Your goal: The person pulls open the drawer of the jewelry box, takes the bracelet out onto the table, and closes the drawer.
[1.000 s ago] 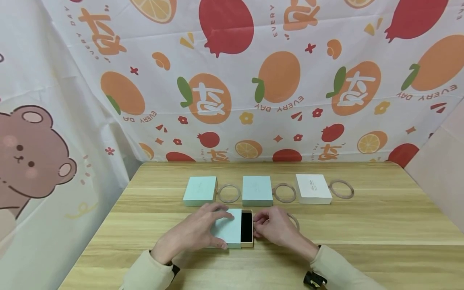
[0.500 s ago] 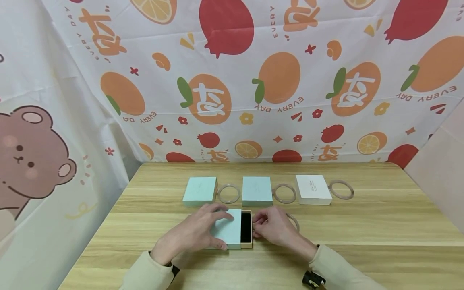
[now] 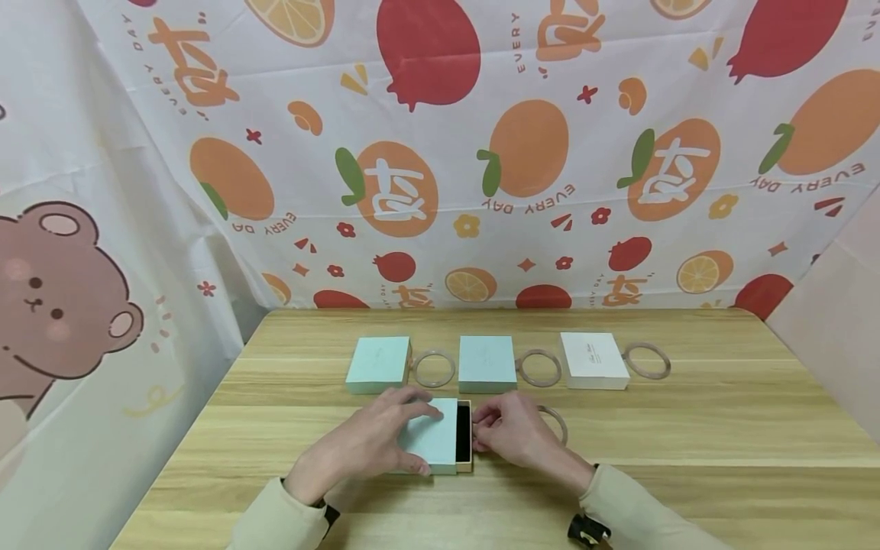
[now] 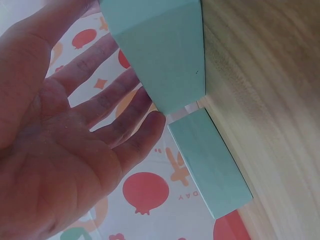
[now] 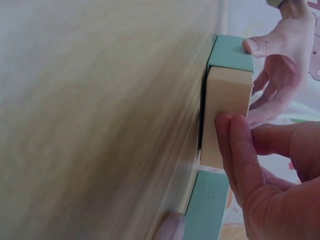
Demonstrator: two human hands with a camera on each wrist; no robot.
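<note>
A mint-green drawer-style gift box (image 3: pixel 436 431) lies near the front of the table. Its tan-edged drawer (image 3: pixel 464 467), black inside, sticks out a little on the right. My left hand (image 3: pixel 367 431) holds the box's sleeve, its thumb at the near side and its fingers spread over the top and far side. At the drawer's outer end is my right hand (image 3: pixel 519 431); in the right wrist view its fingertips (image 5: pixel 239 122) press against the tan end wall (image 5: pixel 220 95). A pale ring (image 3: pixel 560 424) shows partly behind the right hand.
Behind, in a row, stand two mint boxes, a left one (image 3: pixel 380 363) and a middle one (image 3: pixel 487 363), and a white box (image 3: pixel 594 359). To the right of each lies a pale ring (image 3: pixel 435 369). A fruit-print cloth (image 3: pixel 454 229) hangs behind the table.
The drawer has slid slightly left into the sleeve, narrowing the black strip. My right hand has moved left with it, while the left hand keeps its hold.
</note>
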